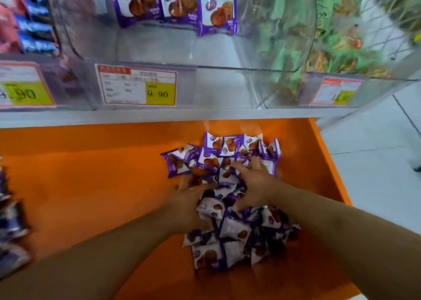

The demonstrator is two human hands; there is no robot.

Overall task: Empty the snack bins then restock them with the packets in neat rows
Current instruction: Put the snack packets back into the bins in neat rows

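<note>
A heap of purple-and-white biscuit packets [230,231] lies on the orange shelf [91,185] below the bins. My left hand [191,206] reaches into the heap's left side, its fingers curled among packets. My right hand [255,183] lies on top of the heap with fingers spread over the packets. Above, the clear middle bin [218,56] holds three of the same packets [180,5] standing upright in a row at its back. Whether either hand holds a packet is blurred.
A price label [136,87] reading 9.90 is on the middle bin's front. The left bin holds red and blue packets [27,19]; the right bin holds green packets [323,44]. Dark packets [11,231] lie at the orange shelf's left edge. Tiled floor [376,163] lies right.
</note>
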